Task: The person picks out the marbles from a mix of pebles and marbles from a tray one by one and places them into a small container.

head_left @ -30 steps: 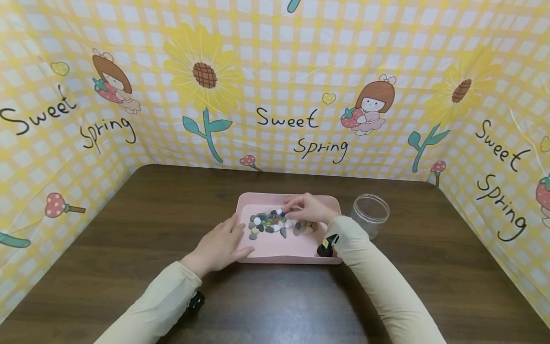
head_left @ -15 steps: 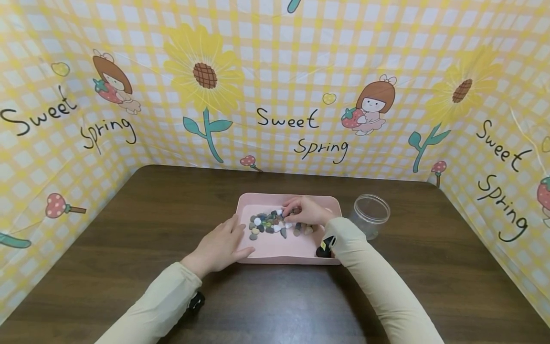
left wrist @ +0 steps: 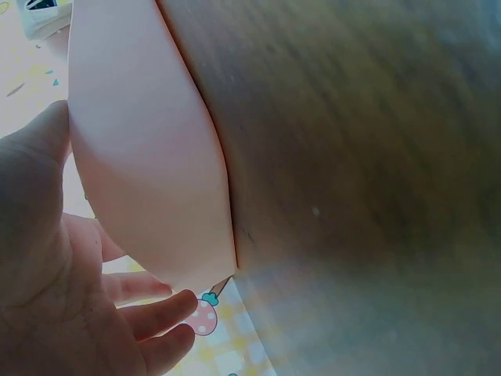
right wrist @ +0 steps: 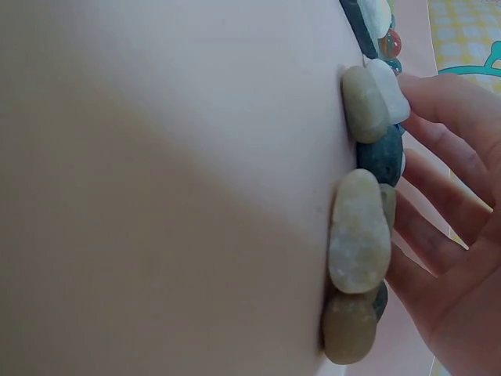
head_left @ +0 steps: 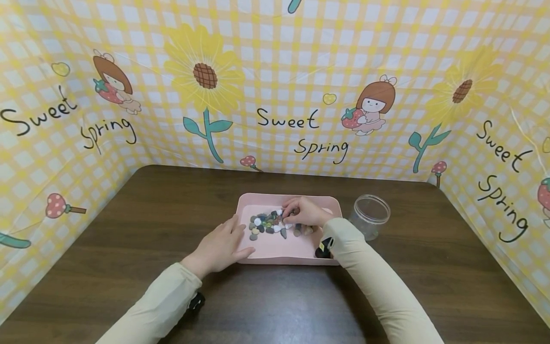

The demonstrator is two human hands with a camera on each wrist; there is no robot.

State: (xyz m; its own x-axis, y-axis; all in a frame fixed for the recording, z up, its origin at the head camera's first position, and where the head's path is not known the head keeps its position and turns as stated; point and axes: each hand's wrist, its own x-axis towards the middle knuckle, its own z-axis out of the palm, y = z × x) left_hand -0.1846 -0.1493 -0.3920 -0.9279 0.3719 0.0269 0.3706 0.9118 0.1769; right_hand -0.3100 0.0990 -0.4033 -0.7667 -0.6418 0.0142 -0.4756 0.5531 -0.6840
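A shallow pink tray [head_left: 275, 248] holds a spread of small pebbles [head_left: 269, 229] and glassy beads, in grey, white, tan and green. My left hand [head_left: 215, 246] rests at the tray's left edge with fingers extended; in the left wrist view its thumb touches the pink wall. Over the pebbles' right part is my right hand [head_left: 306, 211], its fingers bent and thumb and forefinger low among them. In the right wrist view, tan pebbles [right wrist: 360, 231] and a white pebble [right wrist: 389, 92] partly cover the right fingers [right wrist: 450, 133]. Whether the fingertips pinch one is hidden.
A clear round jar [head_left: 370, 217] without a lid stands on the dark wooden table [head_left: 275, 306], just right of the tray. Yellow checked cloth [head_left: 275, 86] with flower prints surrounds the table's back and sides.
My right hand has bent its fingers more and brought the fingertips lower among the pebbles, while its wrist shifted slightly left. The left hand, tray and jar stay in place.
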